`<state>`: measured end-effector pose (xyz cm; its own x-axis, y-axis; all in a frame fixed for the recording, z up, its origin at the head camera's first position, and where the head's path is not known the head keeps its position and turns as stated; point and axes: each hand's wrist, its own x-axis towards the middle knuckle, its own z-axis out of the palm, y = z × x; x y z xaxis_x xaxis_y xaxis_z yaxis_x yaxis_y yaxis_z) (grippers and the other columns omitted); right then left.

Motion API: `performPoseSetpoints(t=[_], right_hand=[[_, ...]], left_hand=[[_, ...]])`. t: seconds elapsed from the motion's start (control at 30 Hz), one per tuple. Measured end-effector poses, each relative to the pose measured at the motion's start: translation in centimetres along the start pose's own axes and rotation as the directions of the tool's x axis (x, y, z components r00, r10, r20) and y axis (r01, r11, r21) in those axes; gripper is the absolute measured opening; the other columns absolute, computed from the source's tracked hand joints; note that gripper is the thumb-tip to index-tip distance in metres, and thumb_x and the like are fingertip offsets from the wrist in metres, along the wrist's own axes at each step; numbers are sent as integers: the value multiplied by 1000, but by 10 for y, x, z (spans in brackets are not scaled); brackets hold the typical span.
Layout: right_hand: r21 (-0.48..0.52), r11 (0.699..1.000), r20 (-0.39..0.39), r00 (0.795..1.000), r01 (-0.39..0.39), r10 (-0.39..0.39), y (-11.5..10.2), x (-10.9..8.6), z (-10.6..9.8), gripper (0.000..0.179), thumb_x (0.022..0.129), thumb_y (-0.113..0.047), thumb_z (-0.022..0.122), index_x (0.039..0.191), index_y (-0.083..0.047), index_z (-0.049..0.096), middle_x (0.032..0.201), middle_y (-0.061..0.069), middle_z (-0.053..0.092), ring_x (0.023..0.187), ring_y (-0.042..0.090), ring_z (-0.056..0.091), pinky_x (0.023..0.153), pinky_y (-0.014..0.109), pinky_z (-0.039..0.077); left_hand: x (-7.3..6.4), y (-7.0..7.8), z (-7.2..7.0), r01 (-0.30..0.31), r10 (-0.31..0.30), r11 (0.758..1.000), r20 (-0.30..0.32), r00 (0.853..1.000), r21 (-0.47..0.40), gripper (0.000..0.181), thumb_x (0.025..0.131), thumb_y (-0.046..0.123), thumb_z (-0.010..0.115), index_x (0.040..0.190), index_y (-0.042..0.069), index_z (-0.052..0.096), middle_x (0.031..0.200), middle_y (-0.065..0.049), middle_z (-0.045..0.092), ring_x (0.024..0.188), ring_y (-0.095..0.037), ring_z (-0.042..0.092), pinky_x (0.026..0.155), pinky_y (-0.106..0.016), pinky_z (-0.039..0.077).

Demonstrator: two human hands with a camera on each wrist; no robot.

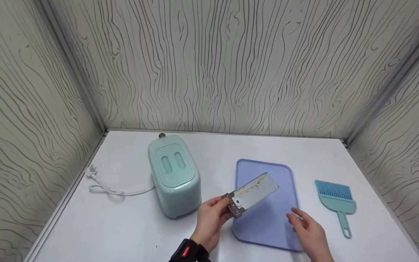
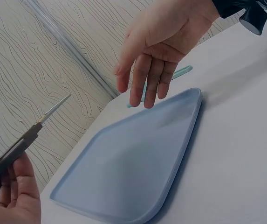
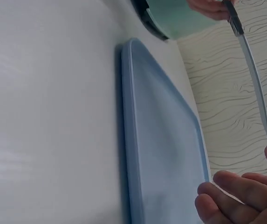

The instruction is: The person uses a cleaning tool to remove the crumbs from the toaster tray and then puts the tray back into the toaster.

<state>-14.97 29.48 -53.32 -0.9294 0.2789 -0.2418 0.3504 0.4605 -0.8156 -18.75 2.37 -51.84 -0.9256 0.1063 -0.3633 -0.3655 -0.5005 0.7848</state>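
Observation:
My left hand (image 1: pixel 211 220) pinches the dark end of a toaster crumb tray (image 1: pixel 255 191), a thin metal plate with yellow-brown crumbs along one side. It is held tilted in the air above a blue tray (image 1: pixel 267 225). Edge-on, the crumb tray (image 2: pixel 54 108) shows as a thin strip in the left wrist view. Over the blue tray's right edge hovers my right hand (image 1: pixel 309 233), fingers loosely bent and holding nothing. A gap separates it from the crumb tray (image 3: pixel 255 77) in the right wrist view.
A mint-green toaster (image 1: pixel 176 174) with its lid on stands left of the blue tray. Its white cord (image 1: pixel 133 193) runs left to an unplugged plug (image 1: pixel 91 171). To the right lies a teal brush (image 1: pixel 338 202). Patterned panels (image 1: pixel 209 65) wall in the white table (image 1: pixel 122 229).

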Motion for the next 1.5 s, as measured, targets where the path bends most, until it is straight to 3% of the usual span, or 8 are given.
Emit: performPoseSetpoints(t=[0.2,0.43,0.53,0.7,0.97,1.1,1.3,1.5], right_hand=[[-189,982,18,1000,15,-12,10,22,-25,94,100,-70,38,155,6,32,145,30,50,133,47,50,102,53,50],[-418,896,64,989,150,-136,18,48,-40,78,110,-45,33,155,15,13,154,38,29,141,54,31,113,65,32],[-458,867,122,980,198,-159,22,58,-39,76,111,-37,36,155,15,5,159,39,10,146,57,13,118,66,19],[-501,826,176,965,256,-193,31,72,-31,76,109,-28,43,153,18,3,160,41,0,146,60,-1,119,67,9],[-612,717,116,935,333,-334,38,80,-14,67,106,-20,51,146,25,21,148,49,25,135,69,24,111,72,26],[-669,681,49,932,298,-360,39,80,-9,59,104,-16,55,141,24,31,134,46,39,121,69,37,97,74,39],[-731,641,-1,939,234,-343,41,83,-5,44,102,-15,58,132,17,49,119,35,48,111,56,44,85,67,38],[-765,580,-11,895,280,-446,44,87,1,32,99,-8,61,116,19,55,98,29,51,93,46,48,73,56,43]], left_hand=[[0,0,-3,5,-5,1000,20,1000,1,39,99,10,63,128,-15,53,111,-19,68,91,-19,68,83,-32,59],[0,-2,-7,41,-42,999,9,999,14,38,99,11,63,128,-12,56,112,-18,69,92,-18,69,83,-32,59],[-1,-3,-8,42,-42,999,7,999,10,38,99,11,63,128,-13,55,111,-19,69,91,-18,70,82,-32,59],[0,-4,-9,36,-36,999,13,999,8,39,99,10,63,129,-14,54,112,-20,69,92,-18,70,82,-32,59],[-1,-4,-10,26,-26,1000,20,999,0,39,99,10,63,128,-13,53,112,-20,68,92,-19,69,82,-32,59],[-1,-4,-10,23,-22,1000,26,999,-6,37,98,10,63,126,-13,53,111,-19,68,92,-19,69,81,-31,59],[-1,-3,-10,19,-19,1000,27,999,-9,37,98,9,63,125,-13,53,111,-19,68,92,-19,69,81,-31,59],[-1,-2,-11,6,-5,1000,30,1000,-7,37,98,9,63,125,-14,53,111,-20,68,92,-19,70,82,-32,60]])
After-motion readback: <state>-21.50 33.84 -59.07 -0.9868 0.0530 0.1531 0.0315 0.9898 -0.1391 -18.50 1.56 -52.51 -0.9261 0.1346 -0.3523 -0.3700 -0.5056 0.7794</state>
